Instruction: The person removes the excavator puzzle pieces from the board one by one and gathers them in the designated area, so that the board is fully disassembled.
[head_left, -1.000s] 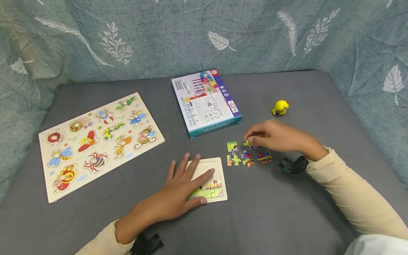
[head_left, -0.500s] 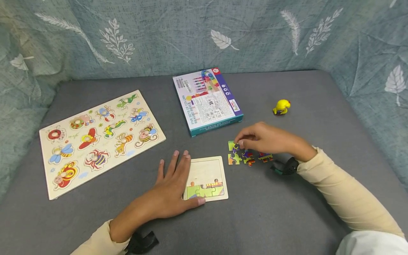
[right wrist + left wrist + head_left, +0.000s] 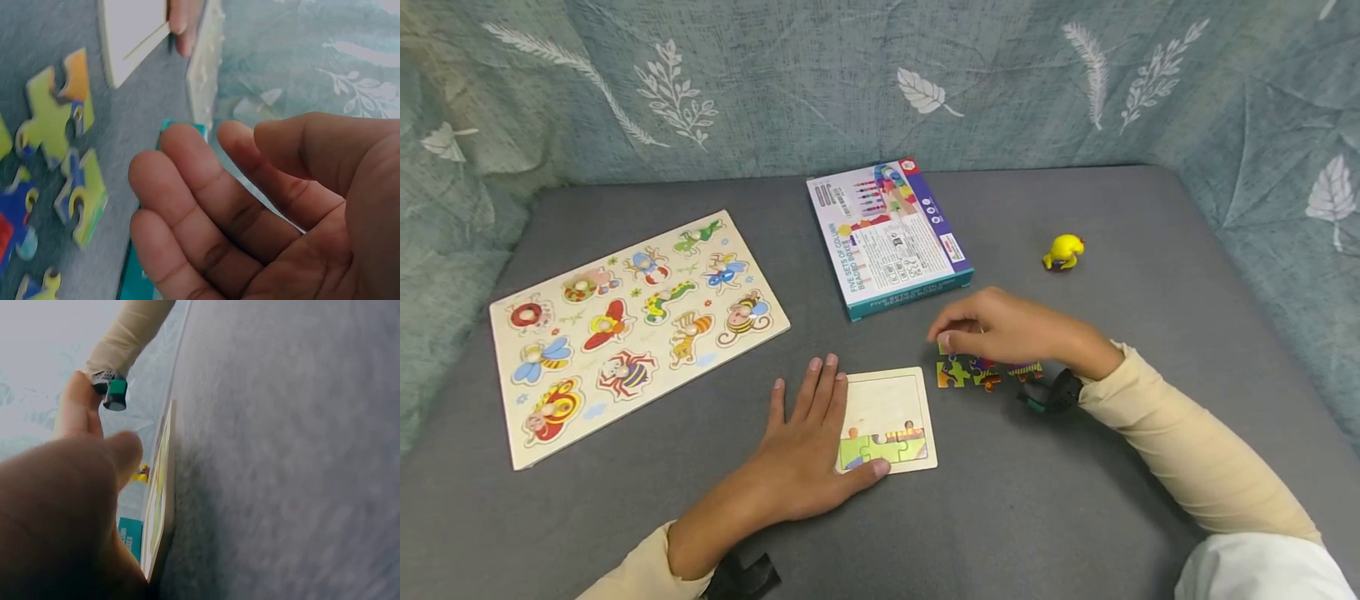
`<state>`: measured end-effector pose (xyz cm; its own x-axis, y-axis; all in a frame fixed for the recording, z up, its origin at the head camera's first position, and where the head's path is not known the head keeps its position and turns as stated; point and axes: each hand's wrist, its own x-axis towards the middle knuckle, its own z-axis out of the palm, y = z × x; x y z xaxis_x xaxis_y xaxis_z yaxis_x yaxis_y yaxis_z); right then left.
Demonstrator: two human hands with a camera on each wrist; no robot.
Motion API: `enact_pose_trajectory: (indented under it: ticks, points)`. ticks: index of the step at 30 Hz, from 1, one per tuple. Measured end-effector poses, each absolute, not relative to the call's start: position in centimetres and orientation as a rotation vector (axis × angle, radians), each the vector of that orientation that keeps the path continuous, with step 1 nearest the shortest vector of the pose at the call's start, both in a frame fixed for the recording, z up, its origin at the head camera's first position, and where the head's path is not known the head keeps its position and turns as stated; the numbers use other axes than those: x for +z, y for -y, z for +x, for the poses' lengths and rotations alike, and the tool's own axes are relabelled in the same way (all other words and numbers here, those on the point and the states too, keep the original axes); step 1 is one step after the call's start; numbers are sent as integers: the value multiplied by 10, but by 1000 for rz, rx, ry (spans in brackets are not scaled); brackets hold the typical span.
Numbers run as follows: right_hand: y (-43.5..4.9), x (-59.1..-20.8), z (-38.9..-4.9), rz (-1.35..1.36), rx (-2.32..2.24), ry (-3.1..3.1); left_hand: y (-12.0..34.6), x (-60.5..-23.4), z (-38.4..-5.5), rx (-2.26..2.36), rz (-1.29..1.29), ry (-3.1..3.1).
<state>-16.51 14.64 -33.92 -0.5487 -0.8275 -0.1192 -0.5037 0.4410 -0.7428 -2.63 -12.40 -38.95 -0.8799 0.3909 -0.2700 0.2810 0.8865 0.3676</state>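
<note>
My left hand lies flat with fingers spread at the left side of a small wooden puzzle tray, its thumb over the lower rim. Joined green jigsaw pieces fill the tray's bottom row; bare wood shows above. Loosely bent, my right hand hovers over a group of loose jigsaw pieces right of the tray, partly covering them. In the right wrist view its fingers hold nothing, and green, blue and orange pieces lie on the cloth beside them.
A large insect peg puzzle board lies at the left. Behind the tray is a beaded-column toy box. A small yellow toy stands at the back right. Leaf-patterned cloth hangs behind the grey table.
My right hand has moved left across the loose pieces, toward the tray. My left hand's fingers have drawn back from over the tray to its left side, uncovering the bottom row.
</note>
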Motion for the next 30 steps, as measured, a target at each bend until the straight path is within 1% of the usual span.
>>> enact_pose_trajectory:
  ticks: [10,22,30]
  points:
    - [-124,-345,-156,-1091,-979,-2076,123,-389,-26,506,511,-2753]
    - [-99,-355,-143,-1145,-1005,-1925,127,-393,-27,483,488,-2768]
    - [-93,-364,-135,-1123,-1015,-1858,126,-395,-24,489,502,-2784]
